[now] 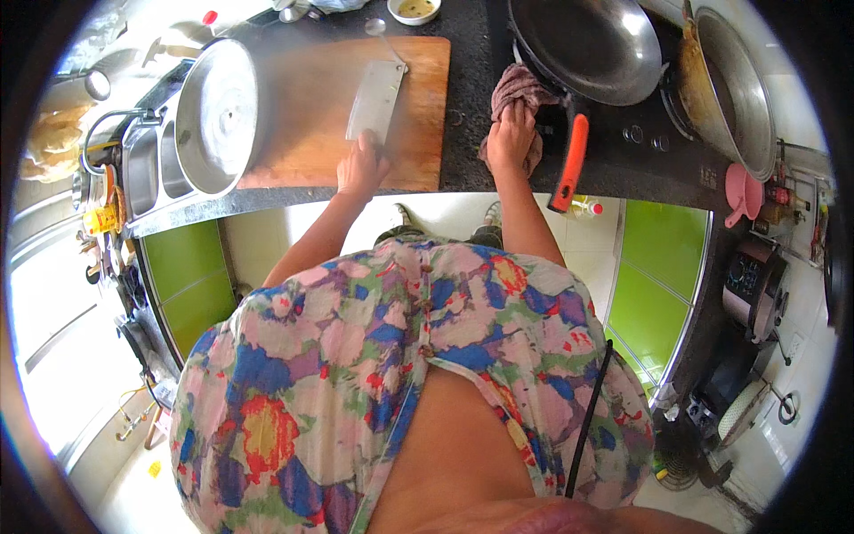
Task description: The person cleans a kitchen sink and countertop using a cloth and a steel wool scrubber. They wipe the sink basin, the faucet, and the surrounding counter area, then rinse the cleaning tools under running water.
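Note:
My left hand (362, 168) grips the near end of a cleaver (375, 100), whose broad metal blade lies over the wooden cutting board (423, 113). A metal spoon (375, 27) rests by the board's far edge, its handle running onto the wood behind the cleaver. To the right of the board, my right hand (512, 139) presses on a crumpled brownish-pink cloth (517, 87) on the dark countertop. Just beyond the cloth sits a black wok (587, 47), its orange-red handle (572, 160) pointing back towards me, to the right of my right hand.
A round metal basin (223, 117) stands left of the board, beside the sink (141, 170). Behind is a white bowl (413, 9) with liquid. At right are a large metal pan (730, 87), a pink plastic dipper (742, 192) and an electric cooker (752, 290).

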A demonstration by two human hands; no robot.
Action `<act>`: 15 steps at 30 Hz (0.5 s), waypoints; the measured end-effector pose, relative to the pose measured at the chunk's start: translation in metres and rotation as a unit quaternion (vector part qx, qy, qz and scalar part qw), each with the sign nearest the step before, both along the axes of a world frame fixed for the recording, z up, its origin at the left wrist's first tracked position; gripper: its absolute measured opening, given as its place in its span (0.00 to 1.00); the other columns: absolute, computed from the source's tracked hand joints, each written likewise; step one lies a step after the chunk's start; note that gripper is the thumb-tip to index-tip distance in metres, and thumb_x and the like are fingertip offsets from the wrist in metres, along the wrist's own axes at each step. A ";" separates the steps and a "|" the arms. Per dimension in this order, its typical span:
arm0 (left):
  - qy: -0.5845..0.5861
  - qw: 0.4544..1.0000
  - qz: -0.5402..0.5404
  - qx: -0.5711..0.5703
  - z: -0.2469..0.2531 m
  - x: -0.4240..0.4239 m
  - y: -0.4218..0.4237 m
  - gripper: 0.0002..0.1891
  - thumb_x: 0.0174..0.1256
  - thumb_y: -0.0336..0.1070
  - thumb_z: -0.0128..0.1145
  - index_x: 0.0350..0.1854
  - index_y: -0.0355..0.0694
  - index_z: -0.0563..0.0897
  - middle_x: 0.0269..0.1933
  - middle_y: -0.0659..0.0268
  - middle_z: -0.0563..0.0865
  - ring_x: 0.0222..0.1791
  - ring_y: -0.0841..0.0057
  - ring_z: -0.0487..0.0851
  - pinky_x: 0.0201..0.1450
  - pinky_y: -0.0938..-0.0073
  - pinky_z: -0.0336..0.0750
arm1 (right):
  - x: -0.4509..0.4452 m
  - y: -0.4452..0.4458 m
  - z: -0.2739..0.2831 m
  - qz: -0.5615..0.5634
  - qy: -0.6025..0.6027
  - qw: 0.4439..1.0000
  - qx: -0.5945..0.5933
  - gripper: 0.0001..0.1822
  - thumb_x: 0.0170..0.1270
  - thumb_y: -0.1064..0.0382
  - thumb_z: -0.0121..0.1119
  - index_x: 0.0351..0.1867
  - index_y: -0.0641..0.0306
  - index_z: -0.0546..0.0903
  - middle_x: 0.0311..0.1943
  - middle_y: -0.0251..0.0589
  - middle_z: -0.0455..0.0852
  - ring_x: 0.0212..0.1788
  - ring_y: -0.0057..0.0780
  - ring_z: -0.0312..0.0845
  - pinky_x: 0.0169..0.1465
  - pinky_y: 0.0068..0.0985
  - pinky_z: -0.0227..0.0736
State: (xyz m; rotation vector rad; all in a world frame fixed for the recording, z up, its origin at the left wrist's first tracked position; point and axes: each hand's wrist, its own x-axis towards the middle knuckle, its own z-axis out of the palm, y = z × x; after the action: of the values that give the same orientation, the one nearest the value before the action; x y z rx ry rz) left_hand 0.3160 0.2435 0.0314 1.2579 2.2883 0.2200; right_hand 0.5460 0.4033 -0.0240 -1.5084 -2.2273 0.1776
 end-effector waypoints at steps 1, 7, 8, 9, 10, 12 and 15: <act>-0.013 1.000 -0.005 -0.009 0.006 0.001 0.004 0.26 0.57 0.43 0.57 0.57 0.46 0.65 0.46 0.48 0.81 0.43 0.47 0.81 0.45 0.51 0.75 | 0.001 0.011 0.002 -0.007 -0.022 1.000 -0.006 0.21 0.57 0.70 0.54 0.54 0.71 0.74 0.62 0.51 0.71 0.62 0.50 0.64 0.66 0.40 0.59; 0.012 0.993 -0.042 0.107 -0.003 -0.017 0.024 0.25 0.56 0.42 0.58 0.56 0.48 0.66 0.41 0.45 0.82 0.37 0.44 0.82 0.40 0.48 0.75 | 0.018 0.104 0.003 -0.034 -0.068 0.997 0.026 0.20 0.57 0.68 0.55 0.53 0.71 0.75 0.60 0.52 0.72 0.63 0.50 0.64 0.66 0.39 0.60; 0.013 0.994 -0.046 0.096 -0.002 -0.017 0.028 0.25 0.55 0.41 0.58 0.55 0.48 0.66 0.40 0.45 0.82 0.37 0.45 0.82 0.40 0.49 0.75 | 0.022 0.114 0.000 -0.042 -0.059 0.997 0.030 0.21 0.58 0.68 0.55 0.54 0.71 0.75 0.60 0.52 0.72 0.63 0.51 0.63 0.66 0.39 0.59; 0.017 0.994 -0.056 0.089 0.003 -0.019 0.034 0.24 0.55 0.41 0.59 0.54 0.48 0.67 0.40 0.46 0.83 0.37 0.46 0.82 0.40 0.50 0.76 | 0.028 0.127 -0.009 -0.067 -0.035 0.997 0.021 0.22 0.59 0.66 0.54 0.56 0.71 0.73 0.61 0.53 0.71 0.64 0.51 0.62 0.68 0.39 0.57; 0.026 0.995 -0.061 0.078 0.004 -0.021 0.035 0.24 0.54 0.40 0.59 0.54 0.48 0.67 0.39 0.47 0.83 0.37 0.46 0.82 0.40 0.50 0.76 | 0.029 0.135 -0.009 -0.086 -0.019 0.996 -0.024 0.24 0.61 0.65 0.54 0.59 0.70 0.71 0.64 0.53 0.67 0.67 0.51 0.59 0.70 0.39 0.54; 0.031 0.996 -0.061 0.064 0.004 -0.021 0.036 0.24 0.53 0.39 0.59 0.54 0.48 0.67 0.39 0.48 0.83 0.38 0.47 0.82 0.41 0.50 0.76 | 0.031 0.151 -0.011 -0.121 0.014 0.990 -0.067 0.26 0.64 0.61 0.53 0.62 0.69 0.69 0.66 0.54 0.64 0.68 0.50 0.57 0.71 0.39 0.52; -0.003 0.995 -0.039 0.096 0.012 -0.015 0.036 0.25 0.51 0.41 0.60 0.53 0.49 0.68 0.47 0.51 0.78 0.44 0.47 0.80 0.43 0.50 0.75 | 0.023 0.169 0.009 -0.149 0.003 0.986 -0.080 0.25 0.64 0.61 0.53 0.62 0.69 0.70 0.65 0.54 0.64 0.68 0.52 0.56 0.71 0.41 0.51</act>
State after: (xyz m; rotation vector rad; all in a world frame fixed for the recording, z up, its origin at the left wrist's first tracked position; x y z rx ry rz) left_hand 0.3011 0.2794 0.0435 1.4364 2.2509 0.4251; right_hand 0.5693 0.5724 -0.0146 -1.9024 -1.9924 0.2716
